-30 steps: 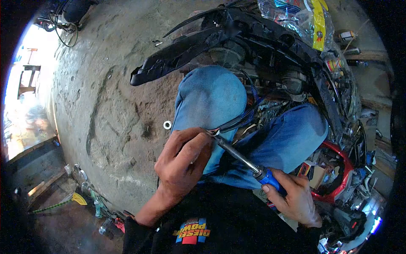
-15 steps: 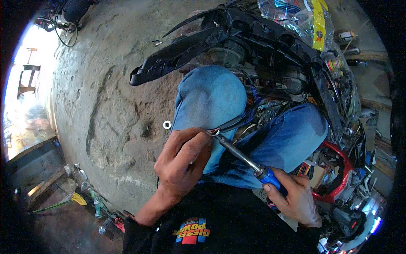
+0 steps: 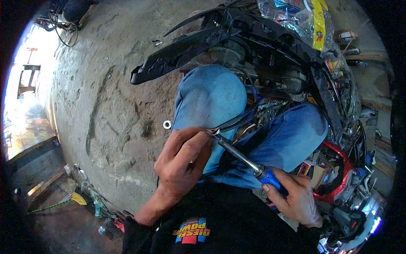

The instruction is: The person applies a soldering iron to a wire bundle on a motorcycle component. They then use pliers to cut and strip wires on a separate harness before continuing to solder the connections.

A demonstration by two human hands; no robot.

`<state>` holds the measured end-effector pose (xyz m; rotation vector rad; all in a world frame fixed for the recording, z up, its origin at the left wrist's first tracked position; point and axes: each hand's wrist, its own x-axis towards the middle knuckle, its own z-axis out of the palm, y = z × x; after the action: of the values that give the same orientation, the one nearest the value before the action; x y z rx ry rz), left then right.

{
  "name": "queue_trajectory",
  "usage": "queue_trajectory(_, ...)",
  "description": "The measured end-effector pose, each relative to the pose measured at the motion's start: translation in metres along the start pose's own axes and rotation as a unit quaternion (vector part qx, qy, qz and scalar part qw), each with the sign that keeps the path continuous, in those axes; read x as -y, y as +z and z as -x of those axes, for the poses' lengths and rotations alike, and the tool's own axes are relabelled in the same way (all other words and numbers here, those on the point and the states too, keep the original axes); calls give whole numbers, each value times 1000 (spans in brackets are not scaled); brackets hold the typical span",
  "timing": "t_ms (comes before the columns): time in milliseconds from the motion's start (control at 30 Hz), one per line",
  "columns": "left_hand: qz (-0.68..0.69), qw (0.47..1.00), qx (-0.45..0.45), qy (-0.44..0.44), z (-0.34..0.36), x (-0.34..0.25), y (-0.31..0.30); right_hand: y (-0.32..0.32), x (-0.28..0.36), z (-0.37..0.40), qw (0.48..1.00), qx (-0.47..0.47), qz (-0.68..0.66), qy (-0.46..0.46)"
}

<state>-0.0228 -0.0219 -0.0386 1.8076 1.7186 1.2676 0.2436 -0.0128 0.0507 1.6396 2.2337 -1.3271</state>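
Note:
My right hand [image 3: 292, 195] is wrapped round the blue handle of a soldering iron [image 3: 242, 157], its metal shaft slanting up and left. The iron's tip meets thin wires [image 3: 214, 130] at my left fingertips. My left hand [image 3: 182, 157] is closed in a pinch on these wires, just in front of my raised knee. From there a dark sheathed cable [image 3: 237, 121] runs right, between my legs, toward a black plastic motorcycle part [image 3: 270, 46]. My fingers hide exactly where the wires end.
A white ring [image 3: 167, 124] lies on the rough concrete floor [image 3: 114, 101] left of my knee. To the right are a red plastic part [image 3: 347, 171] and loose clutter. A clear plastic bag [image 3: 292, 17] lies at the upper right.

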Motion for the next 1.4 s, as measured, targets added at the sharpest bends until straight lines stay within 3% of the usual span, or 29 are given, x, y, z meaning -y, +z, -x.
queue_trajectory(167,-2,1000,-1,-7,1,0,0,2,1,2,999,-40,-11,-24)
queue_trajectory(1400,4,1000,-3,-1,3,3,1,-3,0,-1,999,-24,12,-32)
